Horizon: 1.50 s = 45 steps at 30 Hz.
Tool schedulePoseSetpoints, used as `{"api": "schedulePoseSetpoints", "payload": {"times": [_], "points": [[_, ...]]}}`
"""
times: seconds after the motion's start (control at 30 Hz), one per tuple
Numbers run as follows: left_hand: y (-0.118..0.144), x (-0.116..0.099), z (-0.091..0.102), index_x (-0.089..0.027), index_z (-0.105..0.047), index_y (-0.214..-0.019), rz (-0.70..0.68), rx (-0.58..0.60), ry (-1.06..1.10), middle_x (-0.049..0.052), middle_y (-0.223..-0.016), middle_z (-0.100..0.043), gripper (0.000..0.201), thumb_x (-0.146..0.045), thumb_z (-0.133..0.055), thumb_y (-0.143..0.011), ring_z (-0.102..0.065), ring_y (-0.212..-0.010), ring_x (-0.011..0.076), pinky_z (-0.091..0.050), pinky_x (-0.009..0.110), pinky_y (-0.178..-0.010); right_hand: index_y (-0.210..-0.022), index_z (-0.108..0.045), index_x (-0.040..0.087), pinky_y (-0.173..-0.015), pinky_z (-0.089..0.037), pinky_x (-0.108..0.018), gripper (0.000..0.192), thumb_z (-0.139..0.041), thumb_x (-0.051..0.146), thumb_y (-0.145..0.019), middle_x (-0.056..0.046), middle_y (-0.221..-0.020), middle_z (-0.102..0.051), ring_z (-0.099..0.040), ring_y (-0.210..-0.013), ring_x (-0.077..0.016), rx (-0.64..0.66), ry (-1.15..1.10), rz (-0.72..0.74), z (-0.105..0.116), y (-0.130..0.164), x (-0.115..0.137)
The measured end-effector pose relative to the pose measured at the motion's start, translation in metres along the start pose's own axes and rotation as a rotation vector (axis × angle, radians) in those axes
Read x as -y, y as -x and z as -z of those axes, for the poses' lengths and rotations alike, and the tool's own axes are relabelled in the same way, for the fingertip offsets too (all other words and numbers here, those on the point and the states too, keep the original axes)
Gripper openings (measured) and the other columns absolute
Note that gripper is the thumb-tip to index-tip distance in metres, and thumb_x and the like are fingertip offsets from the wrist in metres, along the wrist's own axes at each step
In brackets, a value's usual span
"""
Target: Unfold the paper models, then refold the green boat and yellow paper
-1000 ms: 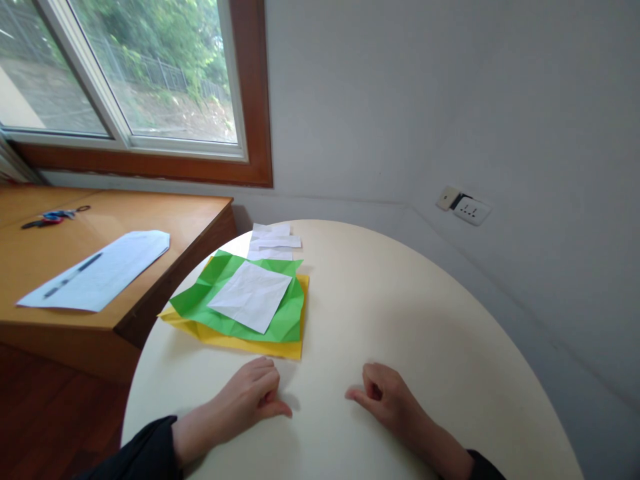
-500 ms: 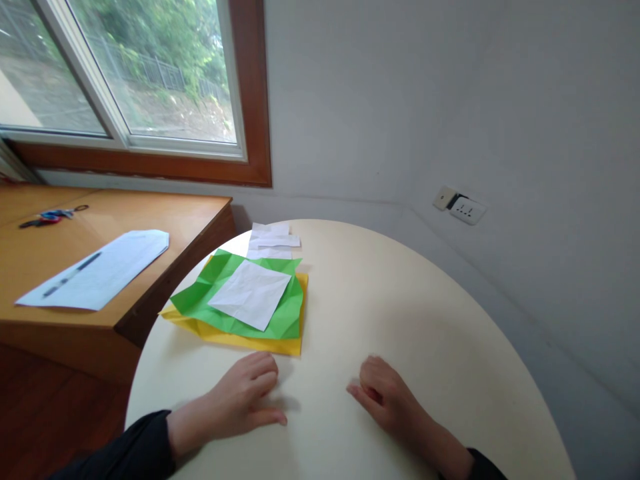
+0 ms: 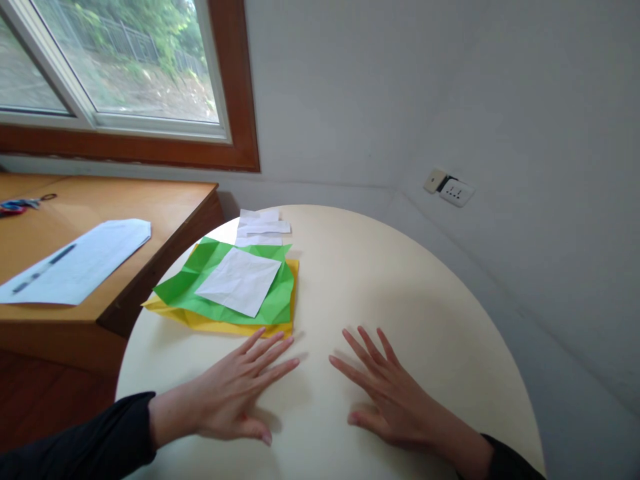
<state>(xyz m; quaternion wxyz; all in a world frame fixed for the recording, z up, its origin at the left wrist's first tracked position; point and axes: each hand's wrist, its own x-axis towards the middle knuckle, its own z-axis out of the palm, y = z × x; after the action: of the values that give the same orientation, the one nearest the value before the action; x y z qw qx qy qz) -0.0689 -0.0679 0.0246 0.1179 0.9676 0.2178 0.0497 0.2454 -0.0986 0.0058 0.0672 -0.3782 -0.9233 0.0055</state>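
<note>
On the round cream table (image 3: 400,280), left hand (image 3: 235,393) and right hand (image 3: 385,393) lie flat, fingers spread, holding nothing. Looks like a pre-start pause; the crumpled green paper sheet (image 3: 200,283) sits just past the left fingertips, toward the table's left edge, so a short reach does it.

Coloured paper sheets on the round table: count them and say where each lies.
2. The green sheet lies on the yellow sheet, which shows only at its edges, just beyond the left hand. More could be hidden underneath.
</note>
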Motion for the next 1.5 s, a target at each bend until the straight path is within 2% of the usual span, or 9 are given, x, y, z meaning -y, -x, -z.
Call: {"api": "schedulePoseSetpoints", "payload": {"times": [0.2,0.3,0.43,0.93,1.13,1.5], "points": [[-0.005,-0.001,-0.007,-0.023,-0.012,-0.146,-0.003,0.009,0.045,0.015,-0.15,-0.02,0.085,-0.063,-0.047,-0.079,-0.021,-0.136,0.0335,-0.017,0.054,-0.108,-0.143,-0.018,0.035,-0.105,-0.014,-0.064,0.067,-0.043,0.056,-0.085,-0.011,-0.151,-0.021,-0.015,-0.138,-0.0339,0.152,-0.106,-0.006,-0.005,-0.003,0.004],[-0.006,0.001,-0.012,-0.023,-0.013,-0.145,0.004,0.022,0.063,0.014,-0.15,-0.019,0.082,-0.061,-0.046,-0.081,-0.02,-0.137,0.0335,-0.016,0.054,-0.108,-0.143,-0.017,0.035,-0.104,-0.013,-0.065,0.064,-0.039,0.056,-0.087,-0.011,-0.151,-0.02,-0.015,-0.138,-0.0337,0.176,-0.133,-0.02,-0.006,-0.004,0.006],[-0.006,0.002,-0.014,-0.023,-0.012,-0.146,0.013,0.061,0.068,0.014,-0.151,-0.018,0.082,-0.061,-0.045,-0.081,-0.017,-0.137,0.0338,-0.013,0.056,-0.108,-0.143,-0.019,0.035,-0.105,-0.01,-0.064,0.064,-0.043,0.054,-0.086,-0.011,-0.151,-0.02,-0.015,-0.138,-0.0334,0.172,-0.147,-0.032,-0.005,-0.005,0.006],[-0.008,0.0,-0.011,-0.024,-0.016,-0.145,-0.001,0.006,0.106,0.013,-0.15,-0.022,0.079,-0.057,-0.048,-0.082,-0.022,-0.136,0.0332,-0.014,0.055,-0.109,-0.142,-0.024,0.034,-0.107,-0.01,-0.062,0.066,-0.049,0.052,-0.084,-0.009,-0.15,-0.023,-0.019,-0.137,-0.033,0.108,-0.141,-0.023,-0.008,-0.003,0.006],[-0.007,0.0,-0.011,-0.024,-0.015,-0.145,0.017,0.035,0.116,0.013,-0.15,-0.02,0.079,-0.057,-0.049,-0.082,-0.02,-0.137,0.0336,-0.013,0.057,-0.108,-0.142,-0.022,0.034,-0.107,-0.012,-0.062,0.066,-0.049,0.052,-0.084,-0.01,-0.151,-0.022,-0.018,-0.138,-0.0333,0.13,-0.146,-0.028,-0.007,-0.004,0.007],[-0.009,-0.002,-0.008,-0.026,-0.018,-0.145,0.018,-0.007,0.122,0.012,-0.149,-0.025,0.076,-0.053,-0.051,-0.082,-0.025,-0.135,0.0328,-0.017,0.055,-0.108,-0.142,-0.025,0.033,-0.108,-0.012,-0.06,0.066,-0.05,0.051,-0.084,-0.009,-0.151,-0.022,-0.019,-0.137,-0.033,0.106,-0.143,-0.026,-0.006,-0.003,0.008]]}}
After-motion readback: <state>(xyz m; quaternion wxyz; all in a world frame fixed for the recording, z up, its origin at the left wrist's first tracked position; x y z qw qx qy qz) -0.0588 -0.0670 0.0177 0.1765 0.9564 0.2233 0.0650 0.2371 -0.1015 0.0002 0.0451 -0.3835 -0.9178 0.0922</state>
